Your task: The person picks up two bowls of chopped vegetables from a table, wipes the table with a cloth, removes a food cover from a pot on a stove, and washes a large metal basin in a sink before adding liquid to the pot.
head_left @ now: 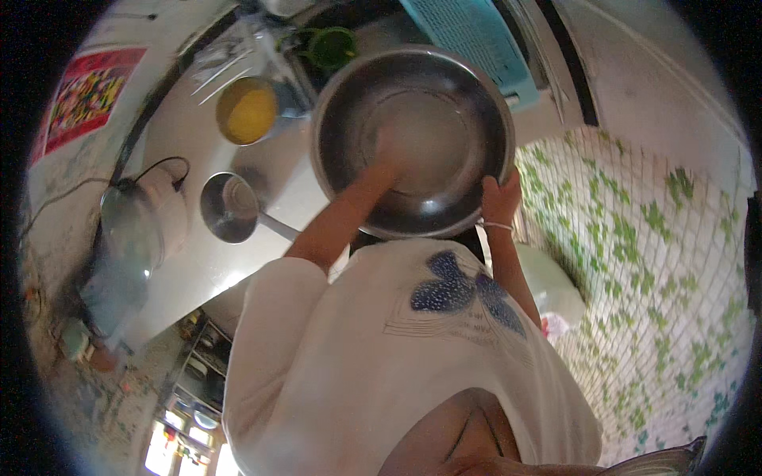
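A wide stainless steel basin (345, 113) stands before me, with cloudy liquid (431, 140) over its bottom. My left hand (390, 146) reaches down into this liquid; its fingers are blurred and mostly hidden, so what they hold, if anything, does not show. At the basin's near right side, my right hand (501, 193) grips the rim, thumb on the inside. To the left of the basin, a long-handled metal pan (229, 208) rests on the counter, its handle end passing behind my left forearm. Beyond the pan sits a round metal container (223, 113) with yellow contents (253, 113).
The metal counter (178, 125) runs along the left. On it are an appliance with a clear lid (131, 226) and a cord, and thin sticks (226, 77). A green container (331, 47) and a blue plastic rack (482, 47) lie behind the basin. A leaf-patterned wall (637, 238) stands right.
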### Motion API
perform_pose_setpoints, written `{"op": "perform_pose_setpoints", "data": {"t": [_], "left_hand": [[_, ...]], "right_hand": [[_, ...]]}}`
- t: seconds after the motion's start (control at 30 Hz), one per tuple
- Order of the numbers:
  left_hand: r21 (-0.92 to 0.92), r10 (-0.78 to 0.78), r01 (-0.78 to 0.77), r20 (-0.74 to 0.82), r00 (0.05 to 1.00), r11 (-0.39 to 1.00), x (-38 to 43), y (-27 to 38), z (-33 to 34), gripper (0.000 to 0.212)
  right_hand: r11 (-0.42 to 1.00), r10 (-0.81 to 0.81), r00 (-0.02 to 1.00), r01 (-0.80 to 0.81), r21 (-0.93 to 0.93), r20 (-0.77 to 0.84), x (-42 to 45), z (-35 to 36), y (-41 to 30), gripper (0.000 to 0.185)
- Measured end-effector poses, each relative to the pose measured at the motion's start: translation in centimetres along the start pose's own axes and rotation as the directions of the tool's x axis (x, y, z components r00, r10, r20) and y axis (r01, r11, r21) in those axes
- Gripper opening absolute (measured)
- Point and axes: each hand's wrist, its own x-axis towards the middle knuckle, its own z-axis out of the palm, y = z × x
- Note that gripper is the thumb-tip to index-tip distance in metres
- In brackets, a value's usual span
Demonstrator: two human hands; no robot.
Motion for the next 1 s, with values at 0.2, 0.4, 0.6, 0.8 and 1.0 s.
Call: {"op": "perform_pose_setpoints", "data": {"t": [0.2,0.4,0.6,0.8,1.0], "left_hand": [[-0.107,0.324,-0.312,0.123,0.938,0.944,-4.4,2.2,1.6,0.018],[0.166,0.211,-0.222,0.080,0.974,0.961,0.2,7.7,-1.7,0.015],[0.227,0.159,-0.180,0.105,0.982,0.957,1.0,9.7,-3.3,0.019],[0.216,0.138,-0.173,0.168,0.976,0.961,0.8,9.0,-1.7,0.019],[0.228,0.119,-0.133,0.075,0.990,0.964,2.9,9.0,-3.2,0.018]], "right_hand": [[0.997,-0.068,0.993,0.064,-0.041,-0.101,-0.2,-0.1,2.5,0.027],[0.994,-0.095,0.994,0.092,-0.056,-0.047,-0.9,-0.1,0.2,0.030],[0.998,-0.046,0.998,0.045,-0.039,-0.032,-1.4,-0.4,-0.3,0.028],[0.995,-0.080,0.996,0.078,-0.059,-0.029,-1.1,-0.6,-0.3,0.027],[0.994,-0.068,0.997,0.064,-0.087,-0.041,-1.3,-0.5,-0.1,0.025]]}}
